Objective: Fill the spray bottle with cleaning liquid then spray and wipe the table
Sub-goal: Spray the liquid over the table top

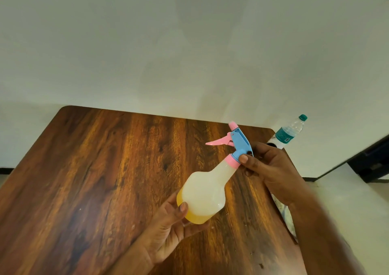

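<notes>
Overhead, a person holds a translucent spray bottle (203, 192) in both hands above a dark wood-grain tabletop (94, 180), the bottle tilted so its head points up and away toward the far right corner. The left hand (168, 230) cups the bottle's base from below, palm up, its grip clenched on the bottle with the thumb pressed against the lower wall. The right hand (267, 169) comes in from the right, its grip pinching the bottle at the neck, the thumb on the pink collar (232, 161) and the fingers wrapped behind the blue spray head (242, 143). A pink trigger (217, 141) juts out to the left of the head, untouched by either hand, and a pink nozzle cap (233, 125) tops it. Yellowish-orange liquid (196, 217) pools in the lowest part of the bottle, near the left hand; the rest of the body looks cloudy white. The spray head sits screwed onto the bottle. At the far right corner of the tabletop stands a clear plastic water bottle (289, 132) with a green cap and a green label, well apart from the hands. A pale patterned item (285, 213) lies along the right edge, mostly hidden by the right forearm; what it is cannot be told. A plain light wall (189, 43) rises behind.
</notes>
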Tool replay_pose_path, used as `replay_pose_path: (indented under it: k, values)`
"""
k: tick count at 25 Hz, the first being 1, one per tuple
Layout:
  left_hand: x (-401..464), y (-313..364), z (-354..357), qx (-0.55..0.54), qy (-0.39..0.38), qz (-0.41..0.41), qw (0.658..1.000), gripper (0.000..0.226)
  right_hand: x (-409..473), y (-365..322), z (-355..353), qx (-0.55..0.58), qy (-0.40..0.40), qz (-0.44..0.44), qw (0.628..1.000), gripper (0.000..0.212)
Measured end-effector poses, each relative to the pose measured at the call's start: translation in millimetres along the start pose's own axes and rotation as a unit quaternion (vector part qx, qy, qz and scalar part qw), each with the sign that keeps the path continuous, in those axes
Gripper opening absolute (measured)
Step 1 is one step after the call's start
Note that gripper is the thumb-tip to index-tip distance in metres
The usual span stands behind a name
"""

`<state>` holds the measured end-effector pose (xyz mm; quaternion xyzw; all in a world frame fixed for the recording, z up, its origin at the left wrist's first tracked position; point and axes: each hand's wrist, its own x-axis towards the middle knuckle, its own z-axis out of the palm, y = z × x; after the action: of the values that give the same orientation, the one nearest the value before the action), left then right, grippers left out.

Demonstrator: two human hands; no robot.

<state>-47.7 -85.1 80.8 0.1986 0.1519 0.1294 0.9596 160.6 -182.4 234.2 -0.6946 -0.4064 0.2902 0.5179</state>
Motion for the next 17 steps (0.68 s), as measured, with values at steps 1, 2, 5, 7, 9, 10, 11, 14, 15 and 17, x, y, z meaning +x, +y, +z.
replay_pose_path:
  k: [1, 2, 5, 7, 9, 10, 11, 14, 15, 17]
  values:
    - [-0.1, -1.2, 1.2, 0.001, -0.003, -0.006, 1.000, 0.074, -0.1, -0.4, -2.1, 0.007, -0.014, 0.005, 1.000, 0.024]
    - [-0.2, -2.5, 3.2, 0.000, -0.007, -0.011, 1.000, 0.073, -0.3, -0.2, -2.2, 0.022, -0.025, 0.014, 0.999, 0.024]
    - [0.8, -5.7, 9.4, -0.006, -0.011, -0.008, 1.000, 0.074, -1.7, -0.5, 1.4, 0.059, -0.024, 0.025, 0.998, 0.026]
    - [1.7, -5.3, 12.7, -0.009, 0.002, 0.013, 1.000, 0.078, -2.5, -1.9, 4.7, 0.044, -0.002, 0.010, 0.999, 0.023]
    - [2.2, -3.7, 16.9, -0.003, 0.016, 0.040, 0.999, 0.081, -2.7, -0.7, 11.7, 0.021, 0.028, -0.006, 0.999, 0.027]
    - [2.3, -3.2, 18.8, 0.000, 0.024, 0.051, 0.998, 0.083, -3.1, 1.3, 16.9, 0.015, 0.046, -0.013, 0.999, 0.033]
    - [2.4, -3.0, 19.6, 0.002, 0.032, 0.059, 0.998, 0.086, -3.6, 3.5, 21.6, 0.017, 0.058, -0.019, 0.998, 0.038]
    - [-1.9, -0.7, 19.2, 0.000, 0.017, 0.043, 0.999, 0.086, -4.3, 3.0, 24.3, 0.079, 0.036, 0.001, 0.996, 0.045]
    - [-4.6, 0.5, 18.6, -0.006, -0.007, 0.018, 1.000, 0.083, -4.0, 0.0, 19.7, 0.100, 0.001, 0.013, 0.995, 0.045]
    - [-10.0, 2.9, 16.7, -0.033, -0.067, -0.040, 0.996, 0.072, -2.5, -6.5, 11.4, 0.123, -0.078, 0.022, 0.989, 0.042]
